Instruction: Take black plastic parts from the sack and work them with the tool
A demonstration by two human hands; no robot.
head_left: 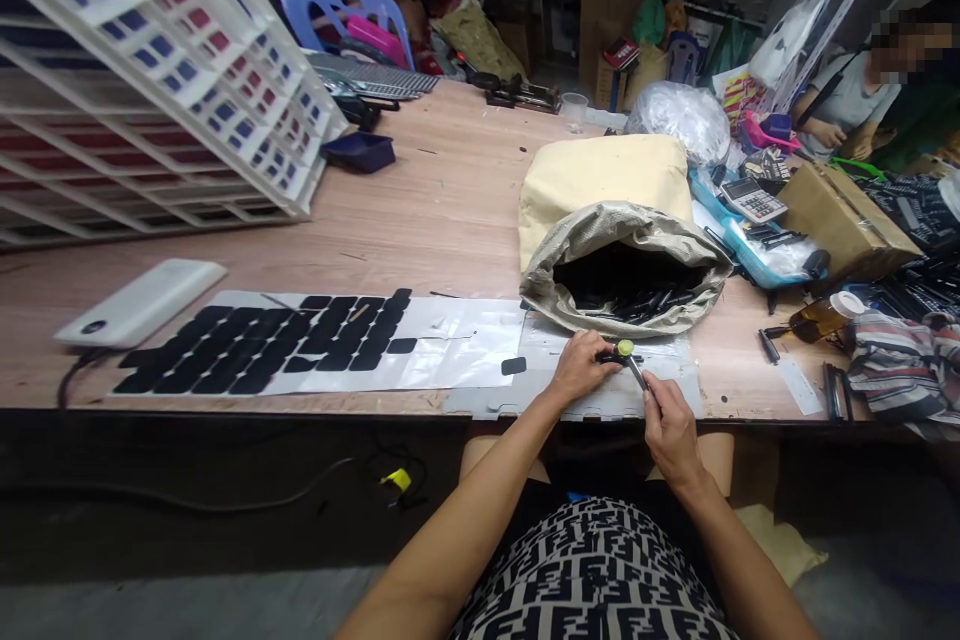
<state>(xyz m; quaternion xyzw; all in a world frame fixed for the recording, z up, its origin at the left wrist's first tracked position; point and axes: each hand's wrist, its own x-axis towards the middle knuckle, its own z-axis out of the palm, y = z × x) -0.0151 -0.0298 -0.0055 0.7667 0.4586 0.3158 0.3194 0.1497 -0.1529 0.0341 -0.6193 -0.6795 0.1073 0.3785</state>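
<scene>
Near the table's front edge, my left hand (pixel 582 368) is closed with its fingertips on a small dark piece, too small to name. A small round yellow-green object (pixel 625 348) sits just beyond those fingertips. My right hand (pixel 670 425) grips a slim dark metallic rod (pixel 637 373), whose far end meets the yellow-green object. Both hands are over a pale sheet (pixel 540 398) on the tabletop. Right behind them lies an open-mouthed sack (pixel 544 280) with many slim black pieces (pixel 645 303) inside.
To the left, black rounded stickers (pixel 247 345) lie on a white sheet (pixel 472 320), beside a white power bank (pixel 142 302). A tilted white plastic crate (pixel 247 110) stands behind. A calculator (pixel 752 200), cardboard box (pixel 847 220) and amber bottle (pixel 817 320) are right. Another person (pixel 851 100) sits beyond.
</scene>
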